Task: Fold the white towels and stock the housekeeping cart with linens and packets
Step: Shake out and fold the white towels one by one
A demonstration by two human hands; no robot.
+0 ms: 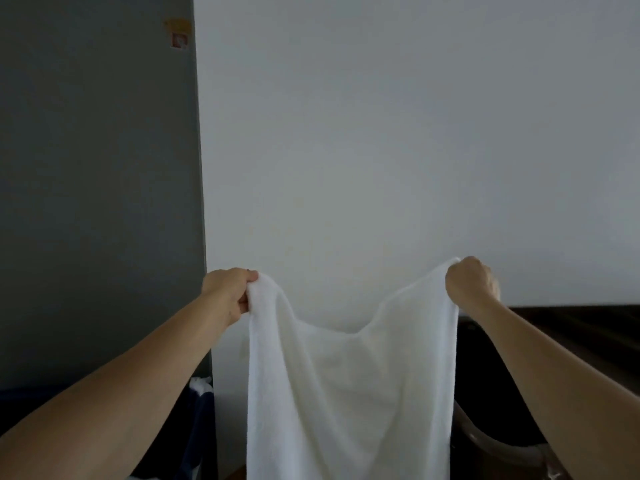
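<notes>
A pale white wall [415, 133] fills most of the view, and a darker grey panel [97, 168] takes the left side. In front of them hangs the white towel [349, 393], held up in the air and opened to its full width. Its top edge sags in the middle and its lower part drops out of the bottom of the view. To the right, behind the towel, lies what looks like a dark counter [571, 327]. Some dark blue cloth [201, 427] shows low on the left (the housekeeping cart itself cannot be made out, nor any packets). The left hand [230, 292] is clamped on the towel's upper left corner with its fingers curled round a bunch of cloth. The right hand [471, 282] is fisted on the upper right corner, well apart from the left hand. High on the grey panel sits a small yellowish sticker [178, 32]. The step in hand appears to be the start of a fold, with the towel spread and squared. The next move probably calls for bringing the two corners together so the edges meet evenly, keeping both grips firm so the slack middle does not twist.
</notes>
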